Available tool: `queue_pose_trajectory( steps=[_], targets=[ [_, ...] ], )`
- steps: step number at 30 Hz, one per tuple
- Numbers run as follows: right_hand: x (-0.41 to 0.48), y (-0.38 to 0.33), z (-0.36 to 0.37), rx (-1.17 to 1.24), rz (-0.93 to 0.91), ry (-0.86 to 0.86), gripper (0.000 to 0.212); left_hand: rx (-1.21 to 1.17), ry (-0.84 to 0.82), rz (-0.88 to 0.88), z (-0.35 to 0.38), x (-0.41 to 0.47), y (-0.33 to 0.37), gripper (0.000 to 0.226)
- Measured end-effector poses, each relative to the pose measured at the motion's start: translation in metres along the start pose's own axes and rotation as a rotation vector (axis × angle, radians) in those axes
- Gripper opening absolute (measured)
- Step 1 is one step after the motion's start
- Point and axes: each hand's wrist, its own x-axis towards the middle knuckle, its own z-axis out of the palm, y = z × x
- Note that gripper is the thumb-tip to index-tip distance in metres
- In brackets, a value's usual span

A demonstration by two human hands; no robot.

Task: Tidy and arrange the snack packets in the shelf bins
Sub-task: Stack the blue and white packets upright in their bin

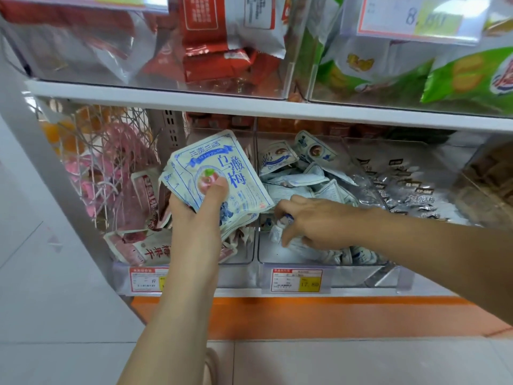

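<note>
My left hand [197, 209] holds a fanned stack of white-and-blue snack packets [222, 173] upright in front of the lower left clear bin [244, 257], thumb pressed on the top packet. My right hand [311, 220] reaches into the middle clear bin [277, 257], fingers closed around a small white-and-blue packet [279, 229] near the bin's front. More of these packets [299, 176] lie jumbled in that bin. Pink-and-white packets [138, 245] lie in the left bin beneath my left hand.
Silver-and-black packets [410, 190] fill the bin to the right. Price tags [297, 279] hang on the bin fronts. The upper shelf [194, 102] carries clear bins with red packets [219, 51] and green bags [458, 76]. A wire basket [105, 151] stands at the left.
</note>
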Motion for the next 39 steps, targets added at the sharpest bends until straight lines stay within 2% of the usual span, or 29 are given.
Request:
queue_pose_trajectory(
  steps=[2, 4, 5, 10, 13, 19, 21, 23, 29, 35, 39],
  targets=[
    [-0.001, 0.002, 0.0, -0.033, -0.014, -0.006, 0.04, 0.01, -0.03, -0.009, 0.001, -0.001, 0.001, 0.053],
    [-0.005, 0.008, -0.003, -0.048, 0.001, -0.005, 0.033, 0.002, -0.071, -0.013, 0.002, -0.003, 0.001, 0.049],
    [-0.009, 0.012, -0.005, -0.038, 0.022, -0.008, 0.034, -0.007, -0.087, -0.008, 0.002, -0.003, 0.0, 0.046],
    [-0.03, 0.032, -0.008, -0.013, 0.142, -0.044, 0.063, -0.063, -0.171, 0.018, 0.007, -0.004, -0.001, 0.042],
    [-0.031, 0.035, -0.003, 0.001, 0.154, -0.033, 0.063, -0.004, -0.215, 0.068, 0.011, -0.005, -0.005, 0.055],
    [-0.03, 0.043, 0.008, -0.001, 0.169, 0.023, 0.074, 0.4, -0.411, 0.235, 0.026, -0.01, -0.01, 0.058],
    [-0.032, 0.045, 0.011, -0.022, 0.174, 0.053, 0.079, 0.558, -0.423, 0.293, 0.031, -0.007, -0.011, 0.064],
    [-0.037, 0.047, 0.012, 0.004, 0.183, 0.074, 0.08, 0.813, -0.405, 0.402, 0.036, -0.005, -0.011, 0.069],
    [-0.044, 0.047, 0.01, 0.008, 0.161, 0.048, 0.054, 1.434, -0.554, 0.585, 0.033, -0.004, -0.021, 0.082],
    [-0.044, 0.044, 0.007, 0.025, 0.152, 0.047, 0.051, 1.839, -0.812, 0.428, 0.041, 0.006, -0.001, 0.086],
    [-0.043, 0.042, 0.007, 0.036, 0.17, 0.05, 0.052, 1.89, -0.907, 0.365, 0.06, 0.003, 0.011, 0.087]
  ],
)
